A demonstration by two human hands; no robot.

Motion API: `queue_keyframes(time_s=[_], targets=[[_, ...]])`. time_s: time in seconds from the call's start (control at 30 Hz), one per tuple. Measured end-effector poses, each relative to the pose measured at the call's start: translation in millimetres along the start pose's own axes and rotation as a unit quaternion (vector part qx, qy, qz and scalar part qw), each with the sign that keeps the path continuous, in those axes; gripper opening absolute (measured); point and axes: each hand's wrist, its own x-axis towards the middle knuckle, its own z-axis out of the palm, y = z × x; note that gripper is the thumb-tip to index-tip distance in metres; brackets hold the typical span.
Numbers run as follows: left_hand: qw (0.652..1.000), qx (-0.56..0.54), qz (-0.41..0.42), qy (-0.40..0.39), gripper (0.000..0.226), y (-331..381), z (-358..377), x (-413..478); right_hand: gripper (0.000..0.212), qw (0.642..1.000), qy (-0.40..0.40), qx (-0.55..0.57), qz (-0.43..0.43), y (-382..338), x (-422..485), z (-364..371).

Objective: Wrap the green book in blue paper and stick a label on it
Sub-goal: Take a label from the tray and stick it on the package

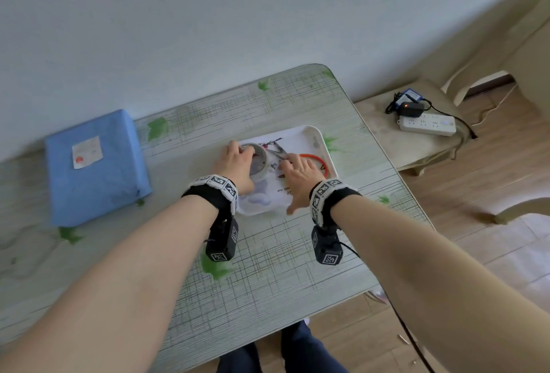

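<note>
on white plastic tray (300, 142), left hand (238, 164) curls round grey tape roll (263, 162); right hand (300, 176) fingers together on metal scissors (279, 150), grip unclear. blue paper-wrapped book (98, 182) left, long axis near-to-far, white label (87, 152) up.

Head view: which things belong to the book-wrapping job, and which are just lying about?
Job: blue-wrapped book, label, tape roll under left hand, scissors, tray.
Lying about: power strip, black adapter, stool.
</note>
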Motion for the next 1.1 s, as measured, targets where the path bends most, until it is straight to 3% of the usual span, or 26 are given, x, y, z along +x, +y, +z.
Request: queue_keyframes(time_s=[0.1, 0.2, 0.33, 0.47, 0.53, 0.6, 0.77, 0.87, 1.0, 1.1], targets=[[0.998, 0.002, -0.021, 0.057, 0.075, -16.3, -26.6, -32.7, 0.129, 0.998, 0.037, -0.041, 0.016, -25.8, -6.1, -19.3], [0.996, 0.012, -0.030, 0.080, 0.095, -34.7, -56.5, -58.4, 0.127, 0.992, 0.121, -0.033, 0.032, -48.6, -11.8, -58.5], [0.985, 0.016, -0.037, 0.168, 0.093, -58.9, -92.6, -84.3, 0.089, 0.969, 0.237, -0.032, 0.065, -82.8, -18.0, -105.9], [0.979, 0.008, -0.050, 0.200, 0.086, -86.6, -124.8, -109.6, 0.046, 0.965, 0.240, -0.017, 0.101, -129.1, -26.3, -147.4], [0.981, -0.013, -0.043, 0.190, 0.066, -108.1, -146.3, -122.2, 0.024, 0.963, 0.247, -0.007, 0.110, -160.4, -32.1, -167.8], [0.987, -0.009, -0.015, 0.158, 0.039, -123.4, -166.4, -130.3, 0.026, 0.959, 0.256, -0.017, 0.123, -183.9, -38.2, -185.3], [0.989, 0.019, 0.039, 0.143, 0.038, -141.2, -206.7, -148.0, 0.025, 0.952, 0.273, -0.072, 0.120, -221.0, -49.4, -233.7], [0.984, 0.018, 0.030, 0.175, 0.033, -152.2, -238.3, -158.9, 0.021, 0.936, 0.315, -0.105, 0.115, -235.5, -54.1, -260.9], [0.961, -0.006, 0.036, 0.274, 0.019, -162.6, -268.4, -172.7, 0.025, 0.921, 0.341, -0.175, 0.068, -245.2, -54.5, -285.6], [0.960, 0.012, 0.051, 0.277, 0.026, -161.0, -285.0, -173.4, 0.025, 0.908, 0.364, -0.205, 0.037, -244.0, -57.3, -300.7]])
